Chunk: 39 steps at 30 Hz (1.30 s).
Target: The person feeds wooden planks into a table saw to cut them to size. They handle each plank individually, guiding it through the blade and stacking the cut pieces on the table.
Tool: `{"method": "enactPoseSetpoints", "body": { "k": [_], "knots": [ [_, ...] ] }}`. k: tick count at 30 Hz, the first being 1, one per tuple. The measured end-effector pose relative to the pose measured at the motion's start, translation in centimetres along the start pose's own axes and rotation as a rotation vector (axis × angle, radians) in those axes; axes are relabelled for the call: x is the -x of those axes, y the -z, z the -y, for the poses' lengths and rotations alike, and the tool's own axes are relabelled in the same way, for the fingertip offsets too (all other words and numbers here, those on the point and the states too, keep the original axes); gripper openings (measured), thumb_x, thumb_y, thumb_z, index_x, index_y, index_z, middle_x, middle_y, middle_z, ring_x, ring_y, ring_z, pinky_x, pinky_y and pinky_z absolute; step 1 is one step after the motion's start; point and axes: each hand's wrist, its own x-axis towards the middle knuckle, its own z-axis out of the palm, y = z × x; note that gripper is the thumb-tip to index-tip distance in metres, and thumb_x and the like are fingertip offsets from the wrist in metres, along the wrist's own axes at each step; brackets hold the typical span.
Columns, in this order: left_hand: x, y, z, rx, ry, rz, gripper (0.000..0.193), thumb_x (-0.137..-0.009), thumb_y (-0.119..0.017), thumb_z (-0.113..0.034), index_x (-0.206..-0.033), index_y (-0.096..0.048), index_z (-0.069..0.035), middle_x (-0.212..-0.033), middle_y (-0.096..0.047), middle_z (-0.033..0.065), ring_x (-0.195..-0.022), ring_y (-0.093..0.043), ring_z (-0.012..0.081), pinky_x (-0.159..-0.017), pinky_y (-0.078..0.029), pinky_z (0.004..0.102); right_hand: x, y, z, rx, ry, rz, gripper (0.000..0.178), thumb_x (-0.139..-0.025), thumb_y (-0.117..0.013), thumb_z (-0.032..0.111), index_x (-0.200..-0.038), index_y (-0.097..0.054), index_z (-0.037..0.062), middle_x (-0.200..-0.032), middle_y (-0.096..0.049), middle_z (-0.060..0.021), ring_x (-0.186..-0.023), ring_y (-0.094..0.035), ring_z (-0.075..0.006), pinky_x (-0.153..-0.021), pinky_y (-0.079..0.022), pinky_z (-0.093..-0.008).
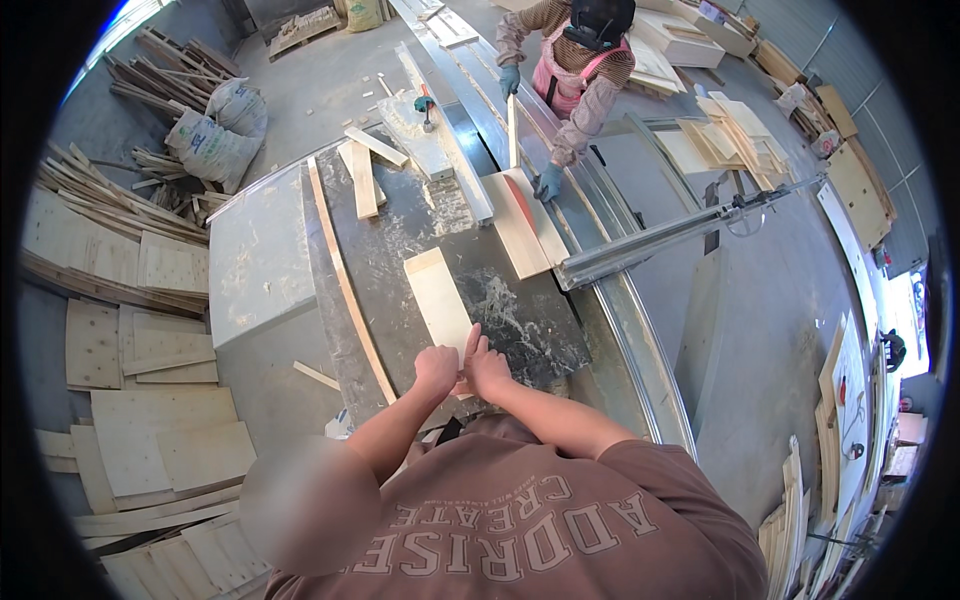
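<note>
A pale rectangular wooden board point(436, 292) lies lengthwise on the dark, dust-streaked worktable in front of me, its far end pointing away and slightly left. My left hand point(437, 368) is closed at the left of the board's near end. Close beside it, my right hand point(487, 370) is closed on the right side of that end, one digit pointing forward along the edge. A little of the wood shows below my hands; the fingers underneath are hidden.
Across the sliding-table saw, a co-worker's gloved hand point(549, 182) is beside a wooden panel point(507, 222), under a red curved piece point(522, 208). A long thin strip point(345, 270) lies left on the worktable. Offcuts point(362, 182) lie farther back; plywood stacks point(150, 440) stand at left.
</note>
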Motion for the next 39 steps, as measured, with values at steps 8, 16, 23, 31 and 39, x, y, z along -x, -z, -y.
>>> {"method": "enactPoseSetpoints", "body": {
  "k": [8, 16, 23, 31, 39],
  "knots": [
    [1.2, 0.7, 0.0, 0.057, 0.104, 0.040, 0.055, -0.081, -0.091, -0.042, -0.114, -0.078, -0.001, -0.109, -0.079, 0.0199, -0.099, -0.079, 0.0342, -0.080, -0.064, 0.0433, 0.3, 3.0, -2.0, -0.158, 0.126, 0.146, 0.151, -0.075, -0.088, 0.070, -0.163, -0.001, -0.0159, -0.146, -0.049, -0.0370, -0.127, -0.064, -0.0484, -0.106, -0.055, -0.0517],
    [4.8, 0.4, -2.1, 0.155, 0.183, -0.281, 0.104, -0.084, -0.089, -0.043, -0.161, -0.038, 0.006, -0.166, -0.041, 0.0286, -0.154, -0.041, 0.0392, -0.117, -0.046, 0.0499, -1.7, 3.4, -11.1, -0.469, -0.015, -0.211, 0.077, -0.093, -0.078, 0.056, -0.133, -0.051, -0.0044, -0.137, -0.055, -0.0281, -0.130, -0.059, -0.0465, -0.106, -0.052, -0.0526],
    [3.6, 0.9, -3.3, 0.189, 0.030, -0.025, 0.109, -0.086, -0.082, -0.050, -0.161, -0.034, 0.013, -0.171, -0.029, 0.0358, -0.162, -0.026, 0.0459, -0.124, -0.043, 0.0484, -5.6, 2.9, -14.7, -0.300, -0.236, -0.338, 0.060, -0.095, -0.078, 0.046, -0.128, -0.056, 0.0005, -0.131, -0.059, -0.0205, -0.125, -0.062, -0.0411, -0.101, -0.053, -0.0555],
    [2.8, 2.4, -4.4, 0.136, 0.075, 0.102, 0.114, -0.081, -0.085, -0.047, -0.158, -0.033, 0.019, -0.169, -0.026, 0.0409, -0.161, -0.027, 0.0478, -0.124, -0.044, 0.0456, -7.6, 2.9, -15.4, -0.254, -0.350, -0.345, 0.061, -0.094, -0.080, 0.045, -0.129, -0.056, 0.0012, -0.131, -0.059, -0.0185, -0.124, -0.064, -0.0382, -0.101, -0.053, -0.0544],
    [2.8, 2.6, -4.6, 0.121, 0.087, 0.117, 0.113, -0.080, -0.086, -0.043, -0.159, -0.033, 0.017, -0.170, -0.026, 0.0398, -0.162, -0.025, 0.0475, -0.122, -0.047, 0.0455, -10.4, 3.8, -17.2, -0.318, -0.411, -0.309, 0.070, -0.094, -0.080, 0.050, -0.131, -0.050, -0.0010, -0.128, -0.065, -0.0218, -0.113, -0.073, -0.0397, -0.090, -0.062, -0.0499]
  ]
}}
